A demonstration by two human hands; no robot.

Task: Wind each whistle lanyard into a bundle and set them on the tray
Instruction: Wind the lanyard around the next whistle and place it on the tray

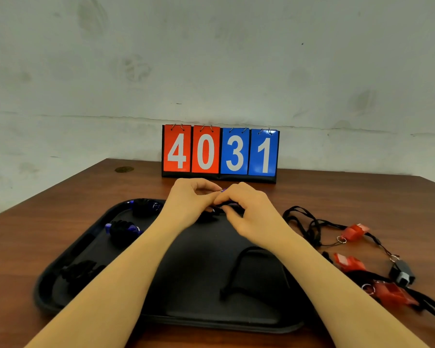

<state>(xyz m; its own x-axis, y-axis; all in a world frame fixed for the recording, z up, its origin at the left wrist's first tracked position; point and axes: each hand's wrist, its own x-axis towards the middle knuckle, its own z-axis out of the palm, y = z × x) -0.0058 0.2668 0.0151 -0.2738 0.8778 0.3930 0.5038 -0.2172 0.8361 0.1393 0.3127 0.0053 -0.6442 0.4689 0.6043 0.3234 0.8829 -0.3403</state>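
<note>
My left hand [189, 200] and my right hand [246, 209] meet above the far part of the black tray [186, 315]. Together they pinch a blue whistle [224, 190], mostly hidden by the fingers, and its black lanyard [239, 272], whose loose loop hangs down onto the tray. Three wound bundles lie on the tray's left side: two with blue whistles [146, 207] [123, 229] and one all black [82, 271]. To the right of the tray, unwound lanyards [301, 219] lie on the table with red whistles [354, 231] [349, 263] [392, 293] and a black whistle [402, 272].
A flip scoreboard [220, 153] reading 4031 stands at the back of the brown wooden table [60, 217], against a pale wall. The loose lanyards tangle over each other near the table's right edge.
</note>
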